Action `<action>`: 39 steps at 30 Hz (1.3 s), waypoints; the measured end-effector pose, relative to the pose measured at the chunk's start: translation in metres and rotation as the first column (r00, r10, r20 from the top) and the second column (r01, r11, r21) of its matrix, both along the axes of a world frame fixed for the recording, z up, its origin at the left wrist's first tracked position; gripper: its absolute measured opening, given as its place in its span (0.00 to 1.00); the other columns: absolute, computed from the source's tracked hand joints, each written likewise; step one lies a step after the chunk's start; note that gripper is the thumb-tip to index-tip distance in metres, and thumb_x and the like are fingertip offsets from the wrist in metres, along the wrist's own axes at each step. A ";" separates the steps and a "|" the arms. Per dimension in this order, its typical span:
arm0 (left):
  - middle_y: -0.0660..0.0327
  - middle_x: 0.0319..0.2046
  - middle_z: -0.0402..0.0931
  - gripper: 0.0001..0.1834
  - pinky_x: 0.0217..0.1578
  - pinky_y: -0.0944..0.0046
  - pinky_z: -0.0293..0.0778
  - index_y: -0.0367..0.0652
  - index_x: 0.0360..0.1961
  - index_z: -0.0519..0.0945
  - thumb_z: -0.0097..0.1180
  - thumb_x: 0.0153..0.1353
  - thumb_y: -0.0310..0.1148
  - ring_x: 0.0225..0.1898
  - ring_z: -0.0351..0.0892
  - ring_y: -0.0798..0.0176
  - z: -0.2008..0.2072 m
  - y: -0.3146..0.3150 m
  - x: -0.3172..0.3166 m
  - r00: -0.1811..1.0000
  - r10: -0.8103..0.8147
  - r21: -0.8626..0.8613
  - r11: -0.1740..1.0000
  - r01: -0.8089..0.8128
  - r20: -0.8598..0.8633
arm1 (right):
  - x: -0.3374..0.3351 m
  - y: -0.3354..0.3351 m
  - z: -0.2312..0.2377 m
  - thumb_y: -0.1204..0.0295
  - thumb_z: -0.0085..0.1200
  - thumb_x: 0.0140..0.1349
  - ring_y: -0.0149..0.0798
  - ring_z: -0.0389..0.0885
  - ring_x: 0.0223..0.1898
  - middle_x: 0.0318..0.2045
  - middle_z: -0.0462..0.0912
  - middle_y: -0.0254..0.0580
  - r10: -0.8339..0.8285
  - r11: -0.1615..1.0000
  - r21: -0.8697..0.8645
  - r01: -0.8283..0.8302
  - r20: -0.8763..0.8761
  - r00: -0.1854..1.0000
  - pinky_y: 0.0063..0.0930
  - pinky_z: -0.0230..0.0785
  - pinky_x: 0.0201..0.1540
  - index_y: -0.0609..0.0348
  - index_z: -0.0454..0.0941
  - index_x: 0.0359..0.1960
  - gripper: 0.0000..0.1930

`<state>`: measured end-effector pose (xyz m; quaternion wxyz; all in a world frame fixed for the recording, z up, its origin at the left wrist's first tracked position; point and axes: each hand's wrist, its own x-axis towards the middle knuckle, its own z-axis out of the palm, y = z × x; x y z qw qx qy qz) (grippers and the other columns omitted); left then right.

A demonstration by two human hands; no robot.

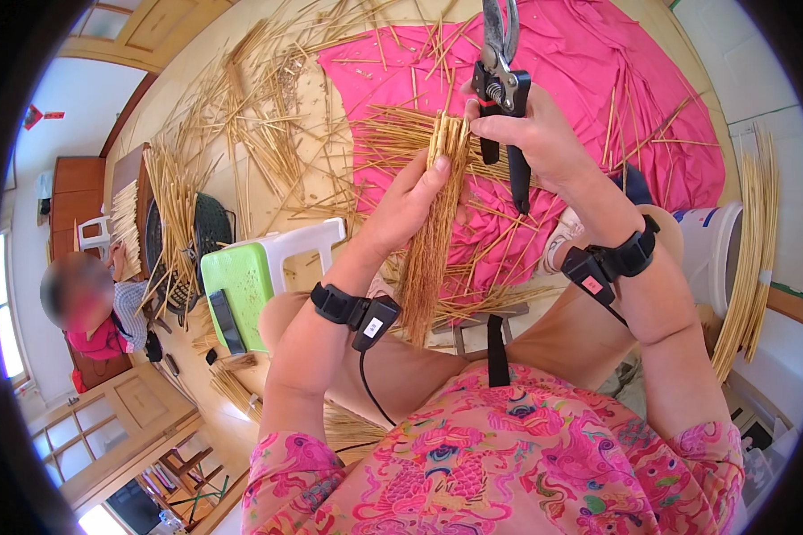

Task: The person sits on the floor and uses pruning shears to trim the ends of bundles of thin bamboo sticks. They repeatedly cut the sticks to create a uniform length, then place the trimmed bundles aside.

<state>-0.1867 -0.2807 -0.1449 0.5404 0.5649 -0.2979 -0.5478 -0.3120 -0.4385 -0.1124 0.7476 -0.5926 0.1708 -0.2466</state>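
Observation:
My left hand (410,198) is closed round a bundle of dry broomcorn stalks (437,232). The cut stalk ends point up and away from me, and the brushy reddish-brown heads hang toward my lap. Beside the top of the bundle, my right hand (535,134) grips a pair of pruning shears (505,85) with black handles. The metal blades point away from me, clear of the bundle. My right thumb and fingertips are close to the stalk ends; whether they touch them I cannot tell.
Loose stalks (393,138) lie across a pink cloth (580,62) and the floor. At left are a green-topped stool (241,290) with a phone (227,321), a dark basket (212,227) of stalks and another person (107,308). A white bucket (709,250) and upright stalks (749,259) stand right.

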 end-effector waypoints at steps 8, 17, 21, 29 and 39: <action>0.59 0.31 0.75 0.25 0.32 0.64 0.76 0.39 0.47 0.73 0.40 0.77 0.54 0.29 0.77 0.66 -0.001 0.002 0.017 0.975 0.207 -0.178 0.965 -0.190 0.081 | 0.001 -0.007 -0.012 0.66 0.70 0.51 0.34 0.79 0.32 0.29 0.80 0.40 -0.263 0.835 -0.531 0.145 -0.153 0.953 0.29 0.73 0.39 0.65 0.75 0.45 0.23; 0.60 0.34 0.78 0.16 0.38 0.63 0.78 0.40 0.51 0.70 0.56 0.72 0.40 0.34 0.80 0.65 0.008 0.012 0.036 0.963 0.269 -0.404 0.881 -0.246 -0.001 | -0.014 0.018 -0.004 0.59 0.72 0.44 0.51 0.86 0.29 0.25 0.84 0.45 -0.328 0.568 -0.821 -0.045 -0.277 0.903 0.40 0.77 0.33 0.63 0.77 0.41 0.26; 0.60 0.36 0.79 0.16 0.39 0.64 0.77 0.39 0.51 0.70 0.60 0.65 0.29 0.35 0.81 0.66 0.006 0.012 0.038 0.955 0.281 -0.358 0.904 -0.232 0.090 | -0.011 0.020 0.001 0.58 0.72 0.45 0.52 0.85 0.28 0.24 0.84 0.47 -0.349 0.540 -0.839 -0.073 -0.303 0.887 0.43 0.77 0.32 0.62 0.77 0.38 0.25; 0.61 0.36 0.79 0.16 0.39 0.64 0.77 0.39 0.51 0.70 0.59 0.65 0.28 0.35 0.80 0.67 0.008 0.008 0.033 0.956 0.259 -0.303 0.930 -0.207 0.141 | -0.011 0.016 -0.003 0.58 0.72 0.45 0.56 0.84 0.25 0.20 0.82 0.53 -0.402 0.448 -0.888 -0.099 -0.299 0.865 0.47 0.76 0.30 0.66 0.75 0.35 0.26; 0.58 0.29 0.78 0.08 0.33 0.64 0.75 0.35 0.40 0.76 0.58 0.65 0.29 0.30 0.79 0.64 0.008 0.002 0.025 0.908 0.385 -0.255 0.906 -0.339 0.163 | -0.008 0.019 -0.007 0.65 0.71 0.46 0.49 0.86 0.34 0.32 0.84 0.54 -0.245 0.701 -0.684 -0.201 -0.496 0.833 0.38 0.77 0.37 0.69 0.73 0.49 0.31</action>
